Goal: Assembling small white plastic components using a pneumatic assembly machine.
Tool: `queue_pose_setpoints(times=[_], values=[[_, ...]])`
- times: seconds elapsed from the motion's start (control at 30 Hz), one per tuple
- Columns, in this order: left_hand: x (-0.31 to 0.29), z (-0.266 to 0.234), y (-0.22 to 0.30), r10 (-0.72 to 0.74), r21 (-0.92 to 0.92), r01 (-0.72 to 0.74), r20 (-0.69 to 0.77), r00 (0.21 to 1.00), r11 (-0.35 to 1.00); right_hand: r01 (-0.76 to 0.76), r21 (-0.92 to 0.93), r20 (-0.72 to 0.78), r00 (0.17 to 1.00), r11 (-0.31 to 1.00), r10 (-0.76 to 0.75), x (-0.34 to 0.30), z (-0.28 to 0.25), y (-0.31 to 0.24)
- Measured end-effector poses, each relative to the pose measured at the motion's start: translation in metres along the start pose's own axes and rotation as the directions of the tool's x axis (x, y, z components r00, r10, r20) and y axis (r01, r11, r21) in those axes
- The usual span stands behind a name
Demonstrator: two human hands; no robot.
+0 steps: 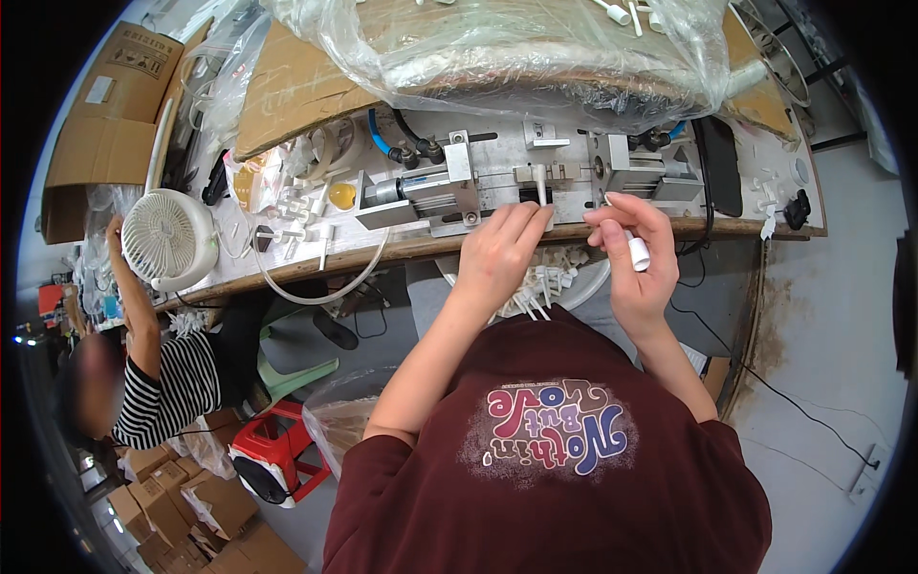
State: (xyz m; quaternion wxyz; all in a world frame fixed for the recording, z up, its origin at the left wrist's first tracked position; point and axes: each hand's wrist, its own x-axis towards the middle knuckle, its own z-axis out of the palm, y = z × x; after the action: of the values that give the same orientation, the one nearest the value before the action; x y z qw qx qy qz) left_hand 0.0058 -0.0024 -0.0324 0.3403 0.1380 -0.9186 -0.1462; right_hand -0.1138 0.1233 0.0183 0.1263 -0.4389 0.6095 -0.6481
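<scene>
Rod of slim white plastic stands at the upper middle of the frame, in front of a small grey metal block and apparently against it, its near end down at the fingertips of the left hand. Those fingers lie straight and close together, bent toward the bench edge; the thumb is hidden, so I cannot tell whether they pinch the rod or merely touch it. The right hand, right of centre, has a short white hollow plastic cylinder tucked among its curled fingers, while its index finger and thumb leave a narrow gap; whether anything tiny sits there, I cannot make out. Silver metal clamping assemblies with ribbed bodies flank the block, one at left and one at right, both seemingly clear of the rod. A heap of white branched plastic pieces lies below the bench edge, near the person's lap. The step in hand looks like placing or steadying the rod at the block. The next move, as I judge it, calls for a square, settled rod and fingertips kept out from between the two assemblies, with the cylinder held secure.
</scene>
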Motion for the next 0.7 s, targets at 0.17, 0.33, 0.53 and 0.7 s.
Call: queue_pose_setpoints(times=[0.17,0.33,0.53,0.7], values=[[-0.001,0.005,0.000,0.053,0.029,-0.053,0.012,0.999,0.998,0.019,-0.054,0.006,1.000,0.998,-0.018,-0.001,0.000,0.001],[-0.008,0.004,0.004,-0.003,-0.038,0.003,-0.001,1.000,0.999,0.009,-0.049,0.009,1.000,0.999,-0.009,-0.005,-0.006,0.005],[-0.006,-0.008,0.006,-0.107,-0.118,0.107,0.003,0.994,0.987,0.025,-0.033,0.008,1.000,0.999,-0.025,-0.004,-0.006,0.003],[0.007,-0.017,0.012,-0.038,0.096,0.036,0.015,0.999,0.995,0.001,-0.012,0.001,1.000,1.000,-0.001,-0.005,-0.003,0.000]])
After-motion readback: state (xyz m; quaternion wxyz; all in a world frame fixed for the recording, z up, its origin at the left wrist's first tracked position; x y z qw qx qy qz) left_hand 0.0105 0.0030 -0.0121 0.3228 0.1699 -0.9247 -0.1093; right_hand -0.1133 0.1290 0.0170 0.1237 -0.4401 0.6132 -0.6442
